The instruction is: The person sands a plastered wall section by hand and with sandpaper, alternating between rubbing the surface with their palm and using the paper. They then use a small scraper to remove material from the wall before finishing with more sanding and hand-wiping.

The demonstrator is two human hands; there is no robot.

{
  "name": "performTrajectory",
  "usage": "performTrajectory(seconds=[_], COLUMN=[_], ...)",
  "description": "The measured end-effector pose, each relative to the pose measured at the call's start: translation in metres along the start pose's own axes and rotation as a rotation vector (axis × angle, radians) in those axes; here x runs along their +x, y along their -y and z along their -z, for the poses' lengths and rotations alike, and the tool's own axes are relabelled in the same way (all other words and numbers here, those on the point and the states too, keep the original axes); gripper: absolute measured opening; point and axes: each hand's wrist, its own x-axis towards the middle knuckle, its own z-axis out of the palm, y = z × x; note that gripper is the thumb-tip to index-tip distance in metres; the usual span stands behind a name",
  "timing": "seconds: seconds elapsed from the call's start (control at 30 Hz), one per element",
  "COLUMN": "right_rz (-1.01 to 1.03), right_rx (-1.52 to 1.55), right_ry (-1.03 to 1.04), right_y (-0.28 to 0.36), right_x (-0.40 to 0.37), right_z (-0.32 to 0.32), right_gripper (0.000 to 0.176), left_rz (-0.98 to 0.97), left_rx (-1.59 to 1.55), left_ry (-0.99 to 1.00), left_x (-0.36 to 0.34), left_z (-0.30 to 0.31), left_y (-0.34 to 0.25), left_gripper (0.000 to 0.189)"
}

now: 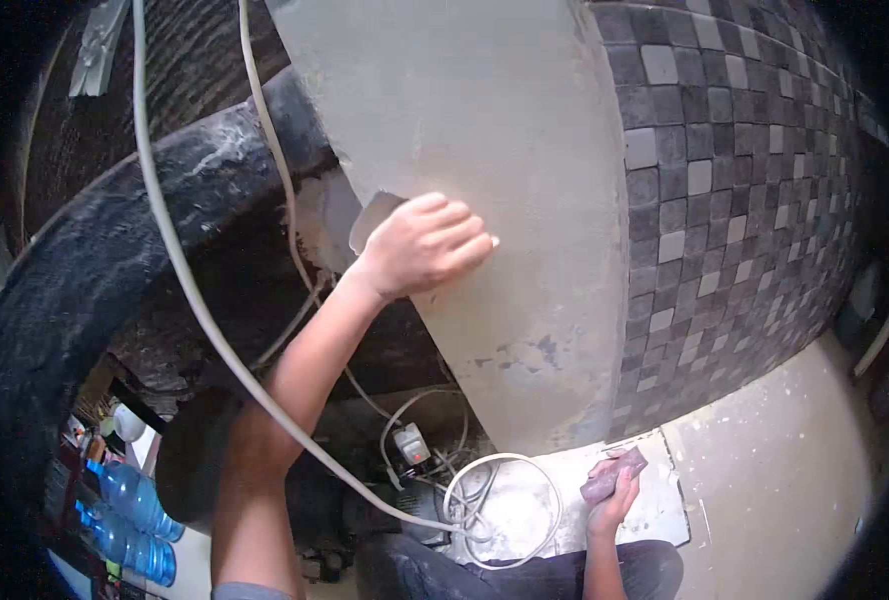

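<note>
My left hand point(427, 248) is closed in a fist against the smooth grey-beige wall strip point(525, 330). A thin grey flat piece point(375, 220) sticks out on the wrist side of that fist; the rest of it is hidden by the hand. Lower down, near my right knee, my right hand point(610, 508) is closed around a dull purple, block-like piece point(613, 478). Its exact kind does not show. Dark patches mark the lower part of the strip.
Grey mosaic tiles point(725, 180) border the strip on the right. A white cable point(190, 280) hangs across the left arm and coils near my legs, by a small switch box point(412, 443). Blue water bottles point(130, 495) lie at lower left. A dark curved rim point(85, 215) arches at left.
</note>
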Motion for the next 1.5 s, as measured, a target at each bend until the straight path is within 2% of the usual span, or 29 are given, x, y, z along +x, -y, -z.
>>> performTrajectory(seconds=[0.07, 0.1, 0.17, 0.23, 0.3, 0.33, 0.4, 0.43, 0.5, 0.57, 0.63, 0.73, 0.77, 0.8, 0.83, 0.87, 0.9, 0.97, 1.03, 1.07, 1.1, 1.17, 1.23, 1.3, 1.4, 1.43, 1.47, 1.5], right_rz=[0.034, 0.040, 0.049, 0.050, 0.048, 0.045, 0.068, 0.089, 0.080, 0.073, 0.068, 0.024, 0.046, 0.073, 0.096, 0.095, 0.095, 0.097, 0.132, 0.148, 0.156, 0.124, 0.097, 0.119, 0.160, 0.150, 0.148, 0.142], right_rx=[-0.005, 0.003, 0.008, 0.002, -0.018, -0.027, -0.058, -0.068, -0.047, -0.034, -0.031, -0.036, -0.056, -0.068, -0.078, -0.085, -0.075, -0.053, -0.079, -0.079, -0.080, -0.047, -0.053, -0.066, -0.110, -0.122, -0.135, -0.155], right_ry=[0.028, 0.042, 0.045, 0.024, 0.011, 0.004, 0.038, 0.053, 0.071, 0.068, 0.039, -0.024, 0.003, 0.029, 0.055, 0.054, 0.053, 0.062, 0.081, 0.086, 0.094, 0.049, 0.033, 0.048, 0.086, 0.107, 0.130, 0.152], right_y=[0.001, -0.001, -0.004, -0.006, -0.005, -0.006, -0.011, -0.012, 0.001, 0.002, -0.002, -0.005, -0.001, 0.003, 0.006, 0.008, 0.010, 0.013, 0.010, 0.008, 0.006, 0.004, 0.008, 0.007, 0.014, 0.013, 0.011, 0.009], right_x=[0.006, 0.006, 0.008, 0.010, 0.011, 0.009, 0.004, 0.004, 0.004, 0.006, 0.011, 0.010, 0.009, 0.010, 0.007, 0.005, 0.004, 0.004, 0.009, 0.011, 0.012, 0.011, 0.011, 0.006, 0.004, 0.002, 0.003, 0.003], right_z=[0.001, 0.005, 0.005, 0.006, 0.003, 0.003, 0.008, 0.008, 0.007, 0.007, 0.012, 0.012, 0.012, 0.010, 0.009, 0.008, 0.009, 0.007, 0.011, 0.012, 0.013, 0.010, 0.010, 0.010, 0.007, 0.007, 0.006, 0.007], right_gripper=[0.038, 0.038, 0.038, 0.037, 0.037, 0.036, 0.036, 0.036, 0.037, 0.037, 0.036, 0.036, 0.035, 0.035, 0.035, 0.036, 0.036, 0.037, 0.038, 0.038, 0.038, 0.038, 0.038, 0.039, 0.041, 0.041, 0.042, 0.042], left_rz=[-0.054, -0.087, 0.049, -0.007, 0.040, -0.034, -0.224, -0.301, -0.200, -0.113, 0.068, 0.165, 0.142, 0.008, -0.073, -0.051, -0.027, -0.066, 0.064, 0.167, 0.139, 0.191, 0.163, 0.081, -0.002, 0.033, 0.077, 0.158], left_rx=[0.017, 0.094, 0.313, 0.313, 0.283, 0.192, 0.032, -0.045, 0.024, 0.227, 0.376, 0.314, 0.235, 0.112, 0.066, 0.027, -0.005, 0.167, 0.326, 0.358, 0.343, 0.312, 0.288, 0.125, 0.073, 0.244, 0.353, 0.369], left_ry=[0.097, 0.009, -0.061, -0.214, -0.016, -0.003, 0.191, 0.307, 0.068, -0.040, -0.094, -0.183, -0.103, -0.123, -0.015, -0.012, -0.015, -0.020, -0.064, -0.189, -0.266, -0.161, -0.014, 0.138, -0.009, -0.070, -0.040, -0.100], left_x=[0.006, 0.018, 0.053, 0.070, 0.056, 0.039, 0.002, -0.003, 0.017, 0.045, 0.067, 0.067, 0.051, 0.041, 0.025, 0.028, 0.029, 0.046, 0.065, 0.074, 0.079, 0.063, 0.031, 0.004, 0.021, 0.026, 0.040, 0.050], left_z=[0.006, 0.013, 0.041, 0.035, 0.027, 0.009, -0.018, -0.018, -0.010, 0.011, 0.031, 0.031, 0.019, 0.001, -0.011, -0.008, -0.004, 0.005, 0.032, 0.037, 0.038, 0.035, 0.021, 0.006, 0.015, 0.021, 0.038, 0.046], left_y=[0.007, 0.038, 0.097, 0.123, 0.085, 0.055, -0.021, -0.029, 0.004, 0.066, 0.114, 0.094, 0.072, 0.044, 0.010, 0.010, 0.014, 0.045, 0.092, 0.112, 0.121, 0.091, 0.036, -0.005, 0.035, 0.063, 0.089, 0.115], left_gripper=[0.015, 0.016, 0.013, 0.010, 0.008, 0.008, 0.008, 0.008, 0.006, 0.006, 0.007, 0.007, 0.008, 0.024, 0.023, 0.022, 0.022, 0.022, 0.022, 0.021, 0.021, 0.020, 0.018, 0.014, 0.015, 0.012, 0.013, 0.013])
